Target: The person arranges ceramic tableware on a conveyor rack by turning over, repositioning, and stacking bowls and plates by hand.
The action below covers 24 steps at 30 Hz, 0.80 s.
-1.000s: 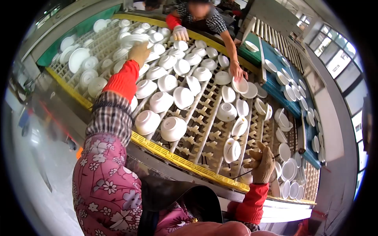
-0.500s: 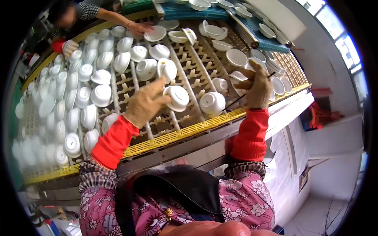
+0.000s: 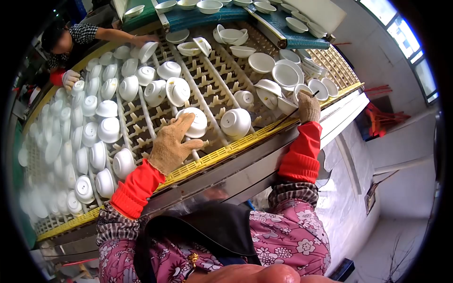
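Note:
My left hand (image 3: 172,146), in a tan work glove, has its thumb and forefinger spread beside an upside-down white bowl (image 3: 197,125); the forefinger touches its side. Another overturned bowl (image 3: 235,123) stands to the right. My right hand (image 3: 309,107), also gloved, has its fingers curled at the rim of a white bowl (image 3: 300,88) among a cluster of bowls. A thin dark rod (image 3: 285,121) runs along the rack's edge up to this hand, its tip showing past the fingers; the grip on it is partly hidden.
Many white bowls (image 3: 107,129) stand in rows on the pegged rack (image 3: 207,78) with a yellow edge (image 3: 188,170). Across it, a person's bare hand (image 3: 144,40) touches a bowl; their other hand (image 3: 71,79) is gloved. Blue-green belts (image 3: 203,16) carrying bowls lie behind.
The view has shifted. My left hand has come nearer the rack's front edge beside the same bowl. My right fingers have closed down at a bowl. The other person's bare hand has moved left.

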Each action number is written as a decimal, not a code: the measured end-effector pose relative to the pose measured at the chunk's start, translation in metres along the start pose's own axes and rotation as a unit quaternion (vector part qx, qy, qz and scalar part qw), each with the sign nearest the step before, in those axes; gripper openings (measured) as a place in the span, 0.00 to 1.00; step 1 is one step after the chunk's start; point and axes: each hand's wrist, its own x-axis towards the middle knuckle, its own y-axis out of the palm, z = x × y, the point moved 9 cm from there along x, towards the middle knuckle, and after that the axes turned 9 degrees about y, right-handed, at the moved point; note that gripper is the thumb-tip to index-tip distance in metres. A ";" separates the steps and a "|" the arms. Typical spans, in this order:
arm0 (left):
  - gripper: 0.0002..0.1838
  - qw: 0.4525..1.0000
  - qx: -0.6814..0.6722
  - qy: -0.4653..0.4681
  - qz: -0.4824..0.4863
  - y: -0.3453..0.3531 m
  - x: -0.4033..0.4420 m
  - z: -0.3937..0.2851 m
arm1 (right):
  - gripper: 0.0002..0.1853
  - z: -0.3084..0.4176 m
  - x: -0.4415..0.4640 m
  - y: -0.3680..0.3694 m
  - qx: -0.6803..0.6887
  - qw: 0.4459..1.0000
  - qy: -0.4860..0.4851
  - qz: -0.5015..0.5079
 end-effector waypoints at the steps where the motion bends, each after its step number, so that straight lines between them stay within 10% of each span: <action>1: 0.42 1.000 -0.012 0.004 -0.009 -0.002 0.001 -0.003 | 0.28 -0.002 0.000 -0.002 0.046 0.999 0.028 -0.008; 6: 0.33 0.956 -0.249 -0.156 -0.011 0.012 -0.008 0.010 | 0.29 -0.026 -0.002 -0.003 0.135 0.980 0.106 -0.101; 11: 0.18 0.973 -0.191 -0.126 0.035 0.020 -0.004 -0.004 | 0.24 0.005 -0.012 0.001 0.052 0.998 0.016 -0.031; 16: 0.33 0.981 -0.181 -0.074 0.007 0.036 0.006 -0.015 | 0.23 0.084 -0.039 -0.016 -0.107 0.977 -0.184 -0.026; 24: 0.65 0.987 0.157 0.001 -0.018 0.109 0.074 -0.031 | 0.21 0.090 -0.032 0.024 -0.196 0.974 -0.068 0.088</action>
